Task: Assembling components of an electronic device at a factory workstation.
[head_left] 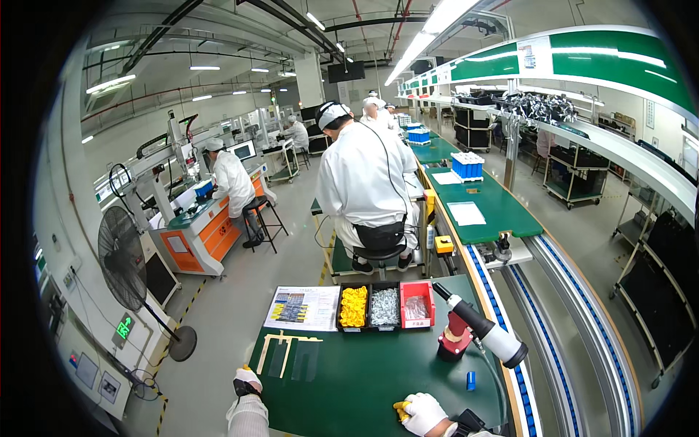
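My left hand, in a white glove with a yellow patch at the fingertips, rests by the left edge of the green-topped table. Its fingers look curled in; their inner side is hidden. Near the front edge, my right hand, gloved in white too, lies closed on the tabletop with yellow at its fingertips. Whether that yellow is finger covers or a held piece, I cannot tell. A small blue cylinder stands to the right of it. Behind that is a red-based tool with a black-and-white barrel.
Along the far edge sit a bin of yellow parts, a bin of metal pieces, a red bin and a printed sheet. Tape strips mark the left. A conveyor runs at right. A person sits ahead.
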{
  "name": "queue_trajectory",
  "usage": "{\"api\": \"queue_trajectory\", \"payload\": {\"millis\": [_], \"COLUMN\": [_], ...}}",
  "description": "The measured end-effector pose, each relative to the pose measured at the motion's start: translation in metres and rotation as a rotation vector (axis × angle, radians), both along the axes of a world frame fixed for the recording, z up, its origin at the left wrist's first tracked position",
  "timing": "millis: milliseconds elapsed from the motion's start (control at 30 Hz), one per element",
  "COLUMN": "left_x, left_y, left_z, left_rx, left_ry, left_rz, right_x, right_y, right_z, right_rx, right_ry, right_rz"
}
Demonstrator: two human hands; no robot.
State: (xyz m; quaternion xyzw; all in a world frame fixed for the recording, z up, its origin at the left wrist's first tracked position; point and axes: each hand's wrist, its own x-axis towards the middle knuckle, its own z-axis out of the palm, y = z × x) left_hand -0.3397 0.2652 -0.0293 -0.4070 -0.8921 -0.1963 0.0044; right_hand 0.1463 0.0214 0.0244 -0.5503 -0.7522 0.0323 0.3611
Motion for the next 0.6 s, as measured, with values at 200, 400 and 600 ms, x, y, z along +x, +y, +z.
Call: {"api": "queue_trajectory", "payload": {"millis": [200, 400, 600], "left_x": [0.001, 0.004, 0.005], "left_y": [-0.003, -0.004, -0.005], "left_z": [0.001, 0.007, 0.007], "left_rx": [-0.007, -0.051, -0.048], "left_ry": [0.054, 0.072, 0.112], "left_rz": [-0.019, -0.029, -0.057], "right_x": [0.009, 0.018, 0.024], "right_y": [-0.001, -0.005, -0.005], "right_z": [-0.001, 0.002, 0.004], "right_rx": [0.002, -0.038, -0.081], "right_ry": [0.044, 0.042, 0.024], "right_rz": [0.000, -0.006, -0.020]}}
